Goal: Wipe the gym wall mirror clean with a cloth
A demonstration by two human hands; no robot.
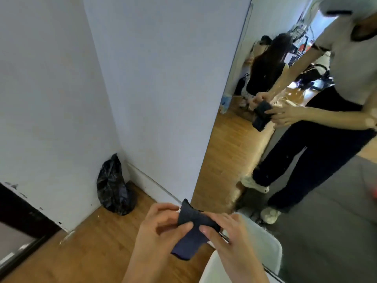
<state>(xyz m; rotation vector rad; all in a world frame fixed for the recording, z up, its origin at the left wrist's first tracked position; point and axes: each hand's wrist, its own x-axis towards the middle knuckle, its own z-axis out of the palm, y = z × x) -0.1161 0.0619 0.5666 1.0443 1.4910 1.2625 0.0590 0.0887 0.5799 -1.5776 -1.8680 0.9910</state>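
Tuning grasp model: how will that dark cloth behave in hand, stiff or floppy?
Probably floppy: the cloth creases between the left hand and right hand, and its lower end hangs loose. Likely light, since fingertip pinches hold it. It looks soft and matte, so it is unlikely to slip.

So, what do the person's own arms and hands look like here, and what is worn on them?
Both forearms are bare, with no sleeve reaching into the direct view. The left hand and right hand wear no gloves, and no rings or watch can be seen. The fingernails look short and plain. In the mirror the reflection shows a light short-sleeved top with dark trim at the sleeve edge.
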